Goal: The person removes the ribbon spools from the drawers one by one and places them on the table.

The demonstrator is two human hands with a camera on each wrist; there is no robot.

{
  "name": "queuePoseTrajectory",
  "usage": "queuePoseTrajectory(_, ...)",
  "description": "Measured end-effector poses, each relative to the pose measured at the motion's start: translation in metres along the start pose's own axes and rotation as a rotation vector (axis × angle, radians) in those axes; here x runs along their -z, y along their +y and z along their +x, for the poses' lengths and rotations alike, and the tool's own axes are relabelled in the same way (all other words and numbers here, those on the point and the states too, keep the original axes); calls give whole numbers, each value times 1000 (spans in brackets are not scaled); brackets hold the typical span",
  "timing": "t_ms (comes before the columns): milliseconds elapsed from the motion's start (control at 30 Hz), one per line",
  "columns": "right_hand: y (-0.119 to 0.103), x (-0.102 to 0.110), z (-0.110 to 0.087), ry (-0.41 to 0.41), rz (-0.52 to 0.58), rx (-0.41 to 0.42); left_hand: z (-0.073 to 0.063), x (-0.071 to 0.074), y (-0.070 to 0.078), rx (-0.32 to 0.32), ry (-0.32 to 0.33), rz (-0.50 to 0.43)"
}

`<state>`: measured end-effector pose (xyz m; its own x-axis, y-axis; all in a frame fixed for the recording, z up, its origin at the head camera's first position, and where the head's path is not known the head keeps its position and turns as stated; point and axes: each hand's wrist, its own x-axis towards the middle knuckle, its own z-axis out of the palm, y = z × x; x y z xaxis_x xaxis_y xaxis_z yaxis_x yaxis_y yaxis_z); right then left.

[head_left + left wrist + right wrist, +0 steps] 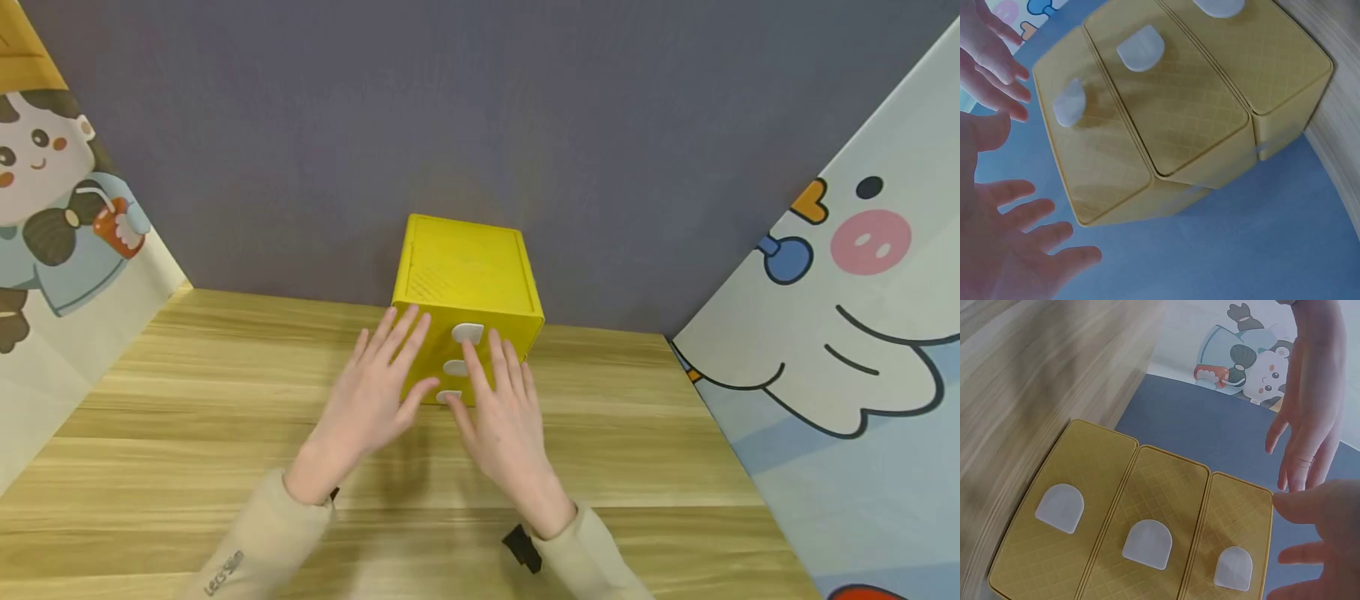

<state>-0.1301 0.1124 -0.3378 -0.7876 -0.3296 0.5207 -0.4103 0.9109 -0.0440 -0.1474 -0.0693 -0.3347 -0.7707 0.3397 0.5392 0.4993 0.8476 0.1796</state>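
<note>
A small yellow three-drawer box (468, 262) stands on the wooden table, its drawer fronts facing me. Each drawer front carries one white rounded tab handle, the top handle (467, 332) being the most exposed in the head view. My left hand (363, 408) is spread before the left part of the front, fingers straight and holding nothing. On the other side my right hand (510, 425) is spread likewise, its index fingertip overlapping the area just below the top handle. In the right wrist view the bottom drawer handle (1060, 508) shows whole.
Behind the box rises a dark blue-grey wall panel (480, 108). Printed cartoon panels stand at both sides, a child figure (67, 192) on the left and a white pink-nosed figure (870, 292) on the right. The wood-grain tabletop (225, 375) extends around the box.
</note>
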Motion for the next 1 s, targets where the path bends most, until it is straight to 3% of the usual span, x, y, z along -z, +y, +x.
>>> queuePoseTrajectory(333, 2, -3, 8, 61, -13, 44, 15, 5, -19, -13, -18, -33)
queuePoseTrajectory(700, 3, -15, 16, 141, -48, 68, 43, 6, -49, -108, -115, -104)
queuePoseTrajectory(1000, 2, -20, 22, 205, -69, 88, 52, 5, -66, -148, -126, -154)
